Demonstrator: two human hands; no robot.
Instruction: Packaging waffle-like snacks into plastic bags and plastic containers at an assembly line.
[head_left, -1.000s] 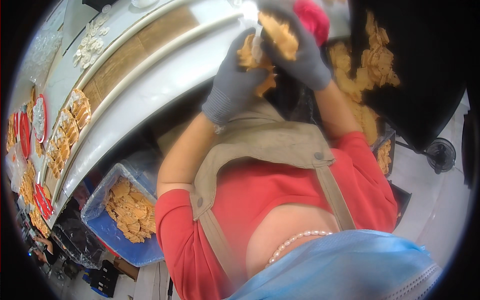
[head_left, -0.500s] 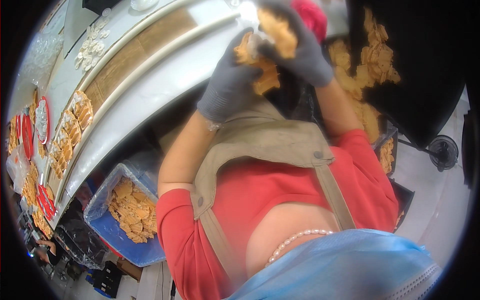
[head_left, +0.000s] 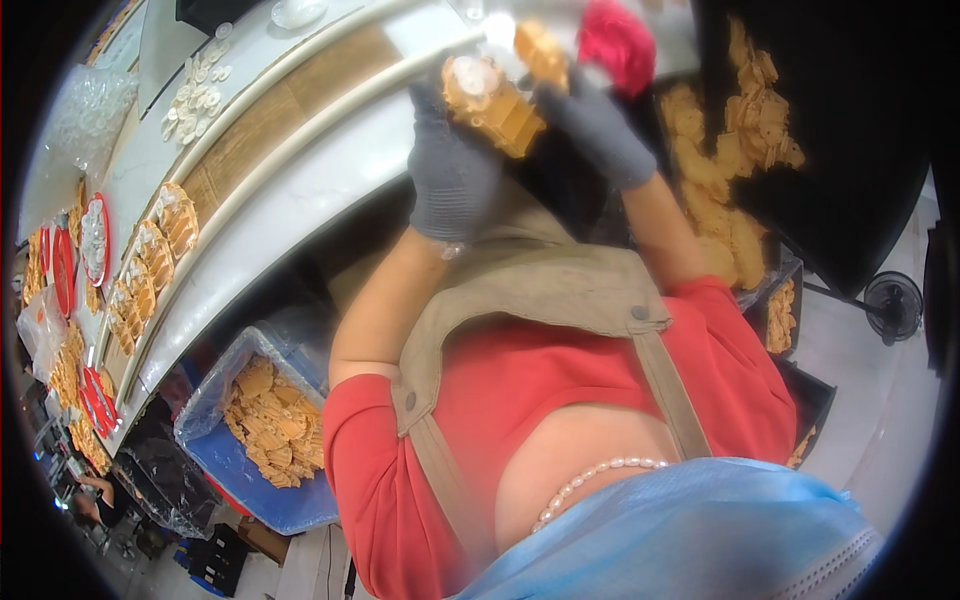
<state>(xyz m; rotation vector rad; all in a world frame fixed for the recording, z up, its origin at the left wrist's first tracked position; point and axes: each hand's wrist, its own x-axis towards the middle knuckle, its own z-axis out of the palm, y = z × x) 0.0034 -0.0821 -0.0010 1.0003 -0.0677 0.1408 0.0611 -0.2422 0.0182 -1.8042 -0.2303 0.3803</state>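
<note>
My left hand, in a grey glove, is closed around a tan-orange moulded piece at the top middle. A round white part sits on that piece's upper end. Close by on the right, my right hand, gloved too, grips a second tan-orange piece, which is blurred. The two pieces are apart. Just beyond the right hand lies a bright pink-red bundle, perhaps cloth.
Several loose tan pieces lie on a black surface at right. A blue lined bin of similar pieces stands at lower left. On the white table are white discs, tan pieces with white parts and a red tray.
My hands have moved apart, and the left has turned its piece so the white round part shows. The right hand has moved slightly down, uncovering more of the pink-red bundle.
</note>
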